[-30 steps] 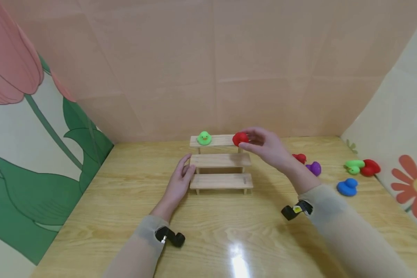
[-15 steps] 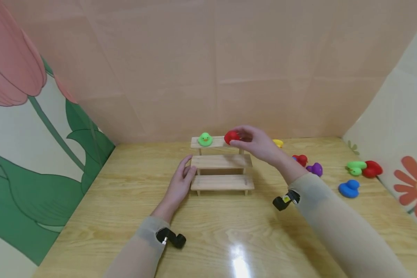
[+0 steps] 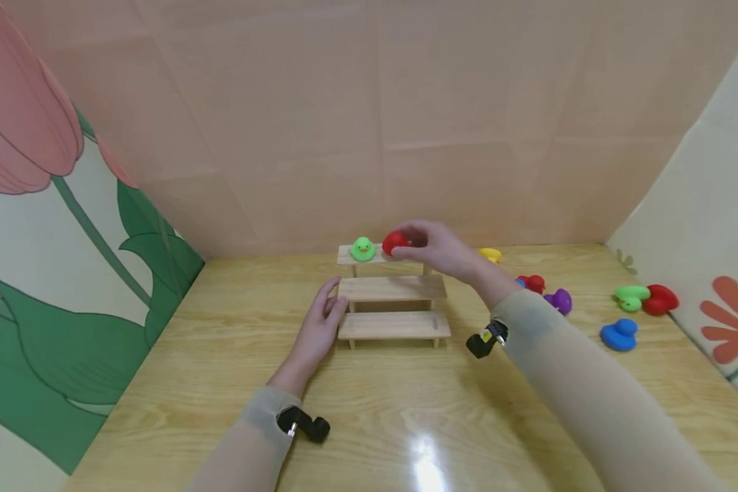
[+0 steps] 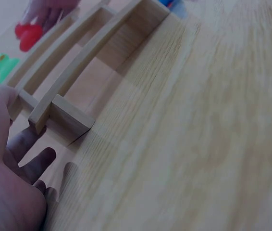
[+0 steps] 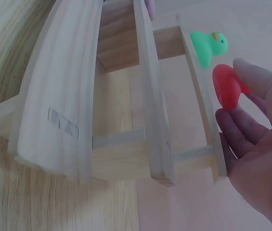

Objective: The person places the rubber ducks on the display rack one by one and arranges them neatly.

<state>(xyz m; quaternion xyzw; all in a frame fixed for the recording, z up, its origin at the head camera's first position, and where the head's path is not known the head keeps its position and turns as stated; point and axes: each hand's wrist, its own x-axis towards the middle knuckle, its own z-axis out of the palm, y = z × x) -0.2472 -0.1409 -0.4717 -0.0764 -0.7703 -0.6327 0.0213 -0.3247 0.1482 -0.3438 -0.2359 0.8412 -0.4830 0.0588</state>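
A three-tier wooden stand (image 3: 393,287) stands on the table. On the left of its top tier sits a green rubber duck (image 3: 363,249), facing forward. My right hand (image 3: 433,249) pinches a red rubber duck (image 3: 393,243) between thumb and fingers at the top tier, just right of the green one; in the right wrist view the red duck (image 5: 226,87) is right at the tier's edge. My left hand (image 3: 320,314) holds the stand's left end at the middle tier, thumb toward the front. The left wrist view shows its fingers (image 4: 39,163) bent around that end.
Right of the stand lie more ducks: a yellow one (image 3: 490,255), a red one (image 3: 534,283) partly covering something blue, a purple one (image 3: 559,301), a blue one (image 3: 619,335), and a green (image 3: 631,298) and red (image 3: 659,299) pair near the right wall. A pinkish backdrop (image 3: 375,137) rises behind.
My right hand has carried the red duck leftward along the top tier, closer to the green duck. The yellow duck has come into sight behind my right arm. My left hand stays in place.
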